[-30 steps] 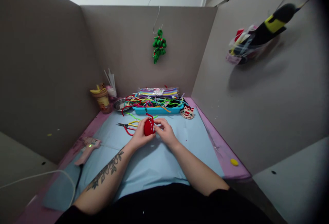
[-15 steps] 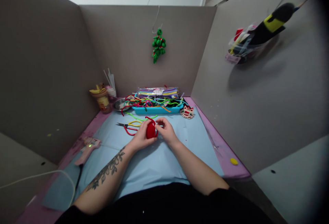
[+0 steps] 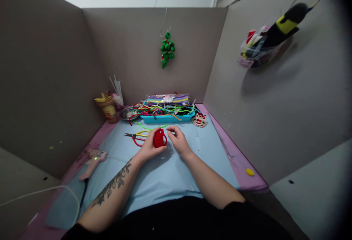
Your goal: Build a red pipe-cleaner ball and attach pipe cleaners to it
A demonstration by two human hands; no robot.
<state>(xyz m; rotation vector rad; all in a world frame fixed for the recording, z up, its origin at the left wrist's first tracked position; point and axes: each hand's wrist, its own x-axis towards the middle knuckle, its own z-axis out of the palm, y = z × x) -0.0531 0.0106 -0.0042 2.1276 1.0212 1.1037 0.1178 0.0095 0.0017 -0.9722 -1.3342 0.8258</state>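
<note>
A rounded red fuzzy piece [image 3: 158, 139], which looks wound from pipe cleaner, has a loop standing out on its right side. My left hand [image 3: 150, 147] is closed around it from the left, with the thumb under its lower edge. Just to the right is my right hand [image 3: 178, 141], a small gap away from the loop. Its fingers are bent, thumb and forefinger a little apart, and I see nothing between them. Scissors [image 3: 140, 135] with yellow and red handles lie beyond my left hand, partly hidden by it. A green pipe cleaner [image 3: 145, 127] lies behind them.
A blue tray [image 3: 167, 119] of tangled pipe cleaners stands at the back, with a metal dish [image 3: 129, 114] and cup [image 3: 109, 111] to its left. A pink glue gun [image 3: 92, 164] lies at left, its green light on. Grey partitions [image 3: 154, 75] enclose the table.
My right fingers have come away from the red piece. It has turned and shifted slightly left in my left hand, and its strand now shows as a loop on the right.
</note>
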